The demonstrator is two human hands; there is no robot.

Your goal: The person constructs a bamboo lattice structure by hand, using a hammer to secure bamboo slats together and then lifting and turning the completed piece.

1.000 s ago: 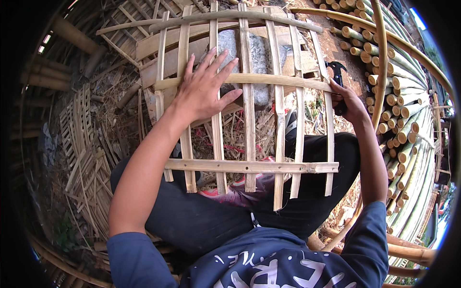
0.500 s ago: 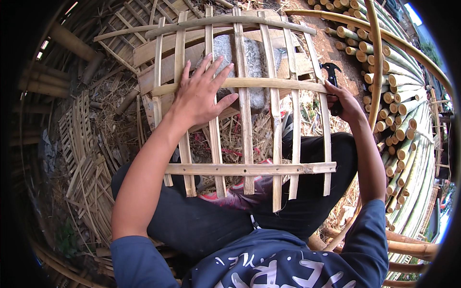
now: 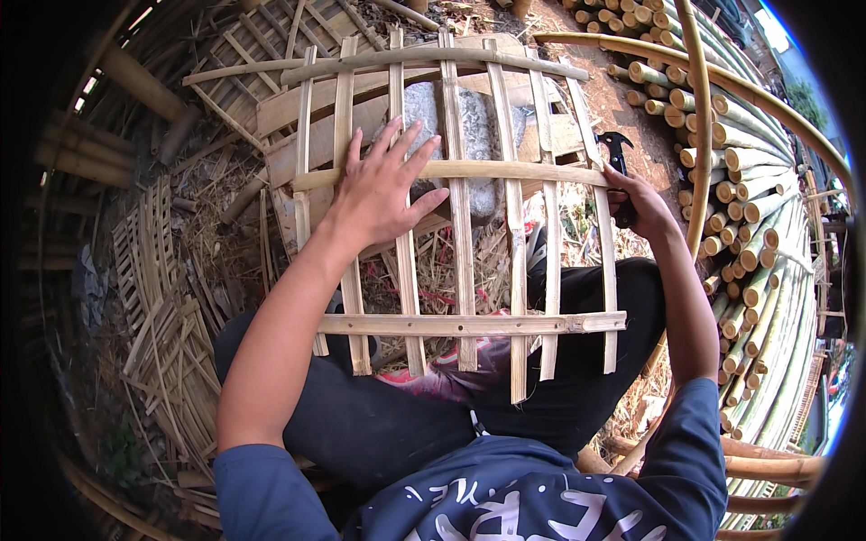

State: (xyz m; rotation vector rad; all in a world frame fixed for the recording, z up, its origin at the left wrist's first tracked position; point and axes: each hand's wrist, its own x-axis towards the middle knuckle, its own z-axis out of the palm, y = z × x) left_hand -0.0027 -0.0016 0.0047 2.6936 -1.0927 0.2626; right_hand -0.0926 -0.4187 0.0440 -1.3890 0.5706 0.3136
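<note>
A bamboo lattice of upright slats fixed to three cross strips lies over my lap, its far part above a grey stone block. My left hand rests on the middle cross strip toward its left side, fingers spread, gripping nothing. At that strip's right end, my right hand is closed around the handle of a black claw hammer, whose head points away from me. Its thumb side touches the lattice's edge. Dark dots like nail heads or holes show along the near cross strip.
Wooden boards surround the stone. Cut bamboo poles are piled at the right, behind a bent bamboo pole. More slatted panels and loose strips lie on the left. Shavings cover the ground beneath the lattice.
The view has tipped slightly, so the stone, lattice and pole pile sit a little lower in the picture. Both hands keep about the same places on the lattice.
</note>
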